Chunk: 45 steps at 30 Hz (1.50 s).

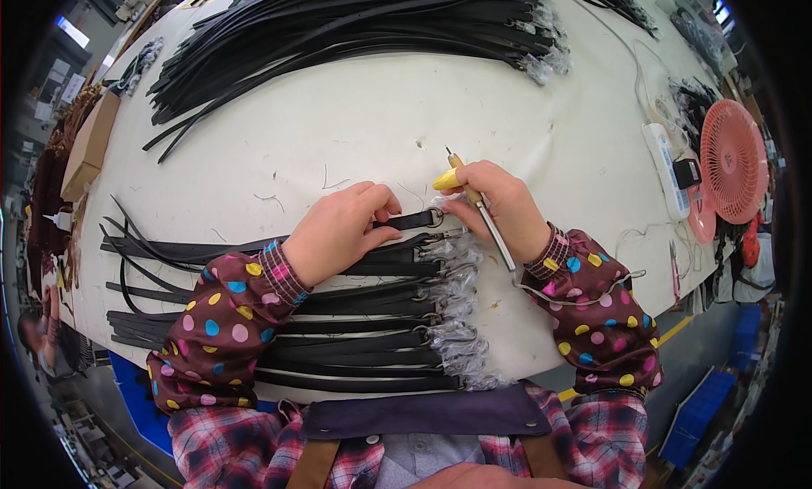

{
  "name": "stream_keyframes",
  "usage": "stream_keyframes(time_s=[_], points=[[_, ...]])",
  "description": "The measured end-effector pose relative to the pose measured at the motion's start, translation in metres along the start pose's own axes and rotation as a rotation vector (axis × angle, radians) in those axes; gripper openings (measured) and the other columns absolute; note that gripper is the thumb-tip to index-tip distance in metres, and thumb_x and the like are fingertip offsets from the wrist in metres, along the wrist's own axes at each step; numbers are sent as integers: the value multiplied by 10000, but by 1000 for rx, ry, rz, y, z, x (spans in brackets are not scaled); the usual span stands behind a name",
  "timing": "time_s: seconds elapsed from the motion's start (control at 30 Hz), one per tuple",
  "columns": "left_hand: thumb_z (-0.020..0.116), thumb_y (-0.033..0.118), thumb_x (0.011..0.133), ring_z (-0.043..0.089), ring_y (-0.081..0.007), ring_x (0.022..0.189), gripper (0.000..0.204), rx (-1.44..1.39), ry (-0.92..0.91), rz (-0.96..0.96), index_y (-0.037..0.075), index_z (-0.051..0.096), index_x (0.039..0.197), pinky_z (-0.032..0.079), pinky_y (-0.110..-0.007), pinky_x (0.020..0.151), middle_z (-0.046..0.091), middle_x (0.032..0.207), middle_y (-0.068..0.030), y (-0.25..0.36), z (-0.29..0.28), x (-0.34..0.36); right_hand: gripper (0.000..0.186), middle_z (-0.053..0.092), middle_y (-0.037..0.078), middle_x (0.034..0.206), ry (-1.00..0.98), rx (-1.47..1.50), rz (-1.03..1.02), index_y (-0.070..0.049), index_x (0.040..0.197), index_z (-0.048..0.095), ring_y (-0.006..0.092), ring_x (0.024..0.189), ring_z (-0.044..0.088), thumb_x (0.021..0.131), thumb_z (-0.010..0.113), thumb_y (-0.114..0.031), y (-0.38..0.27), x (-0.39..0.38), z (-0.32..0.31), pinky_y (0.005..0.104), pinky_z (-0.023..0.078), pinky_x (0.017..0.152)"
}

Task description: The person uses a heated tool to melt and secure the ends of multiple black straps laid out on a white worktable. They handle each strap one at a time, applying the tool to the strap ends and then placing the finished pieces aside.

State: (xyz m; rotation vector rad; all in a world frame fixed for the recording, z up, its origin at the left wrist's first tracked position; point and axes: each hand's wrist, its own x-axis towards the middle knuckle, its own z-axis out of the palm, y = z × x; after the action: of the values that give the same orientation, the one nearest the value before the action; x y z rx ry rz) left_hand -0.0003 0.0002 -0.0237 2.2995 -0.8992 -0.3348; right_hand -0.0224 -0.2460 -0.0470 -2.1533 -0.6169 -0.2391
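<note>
My left hand (pixel 340 228) is closed on a black belt (pixel 409 221), thumb and fingers pinching it close to its metal buckle. In my right hand (pixel 509 206) is a pen-shaped electric tool like a soldering iron (pixel 496 233), with a grey cord (pixel 575 302) trailing over the sleeve. Its thin tip points away from me, above the table surface. A yellow cover (pixel 446 180) sits on one right fingertip. The right fingers also come close to the buckle end; whether they touch it is hard to tell. Below the held belt lie several similar black belts (pixel 355 326), buckles wrapped in clear plastic (pixel 457 320).
A large pile of black belts (pixel 364 32) lies across the far side of the white table (pixel 338 125). At the right are a white power strip (pixel 666 172) and a pink fan (pixel 734 161). A cardboard box (pixel 90 146) stands at the left edge. Loose threads (pixel 269 200) dot the tabletop.
</note>
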Motion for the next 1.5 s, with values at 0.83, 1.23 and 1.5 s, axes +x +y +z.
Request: stream_keyframes(time_s=[0.83,1.23,1.5], points=[[642,114,928,543,-46,650,138,-508,-115,-310,10,553,919,491,-191,541,580,748,-1,1,4,18,216,588,91,721,16,361,306,-25,854,518,192,641,578,813,709,-118,-17,-9,18,305,450,580],[648,111,923,539,-47,658,137,-495,-107,-310,12,554,914,488,-193,543,578,755,0,0,6,18,227,590,97,705,17,321,285,-27,835,518,209,621,565,806,718,-131,-17,-8,19,318,438,562],[651,111,920,536,-46,644,139,-491,-100,-312,13,553,908,479,-193,534,576,744,1,0,6,18,224,588,98,708,7,296,272,-25,834,518,209,613,563,811,716,-127,-18,-7,18,318,435,552]])
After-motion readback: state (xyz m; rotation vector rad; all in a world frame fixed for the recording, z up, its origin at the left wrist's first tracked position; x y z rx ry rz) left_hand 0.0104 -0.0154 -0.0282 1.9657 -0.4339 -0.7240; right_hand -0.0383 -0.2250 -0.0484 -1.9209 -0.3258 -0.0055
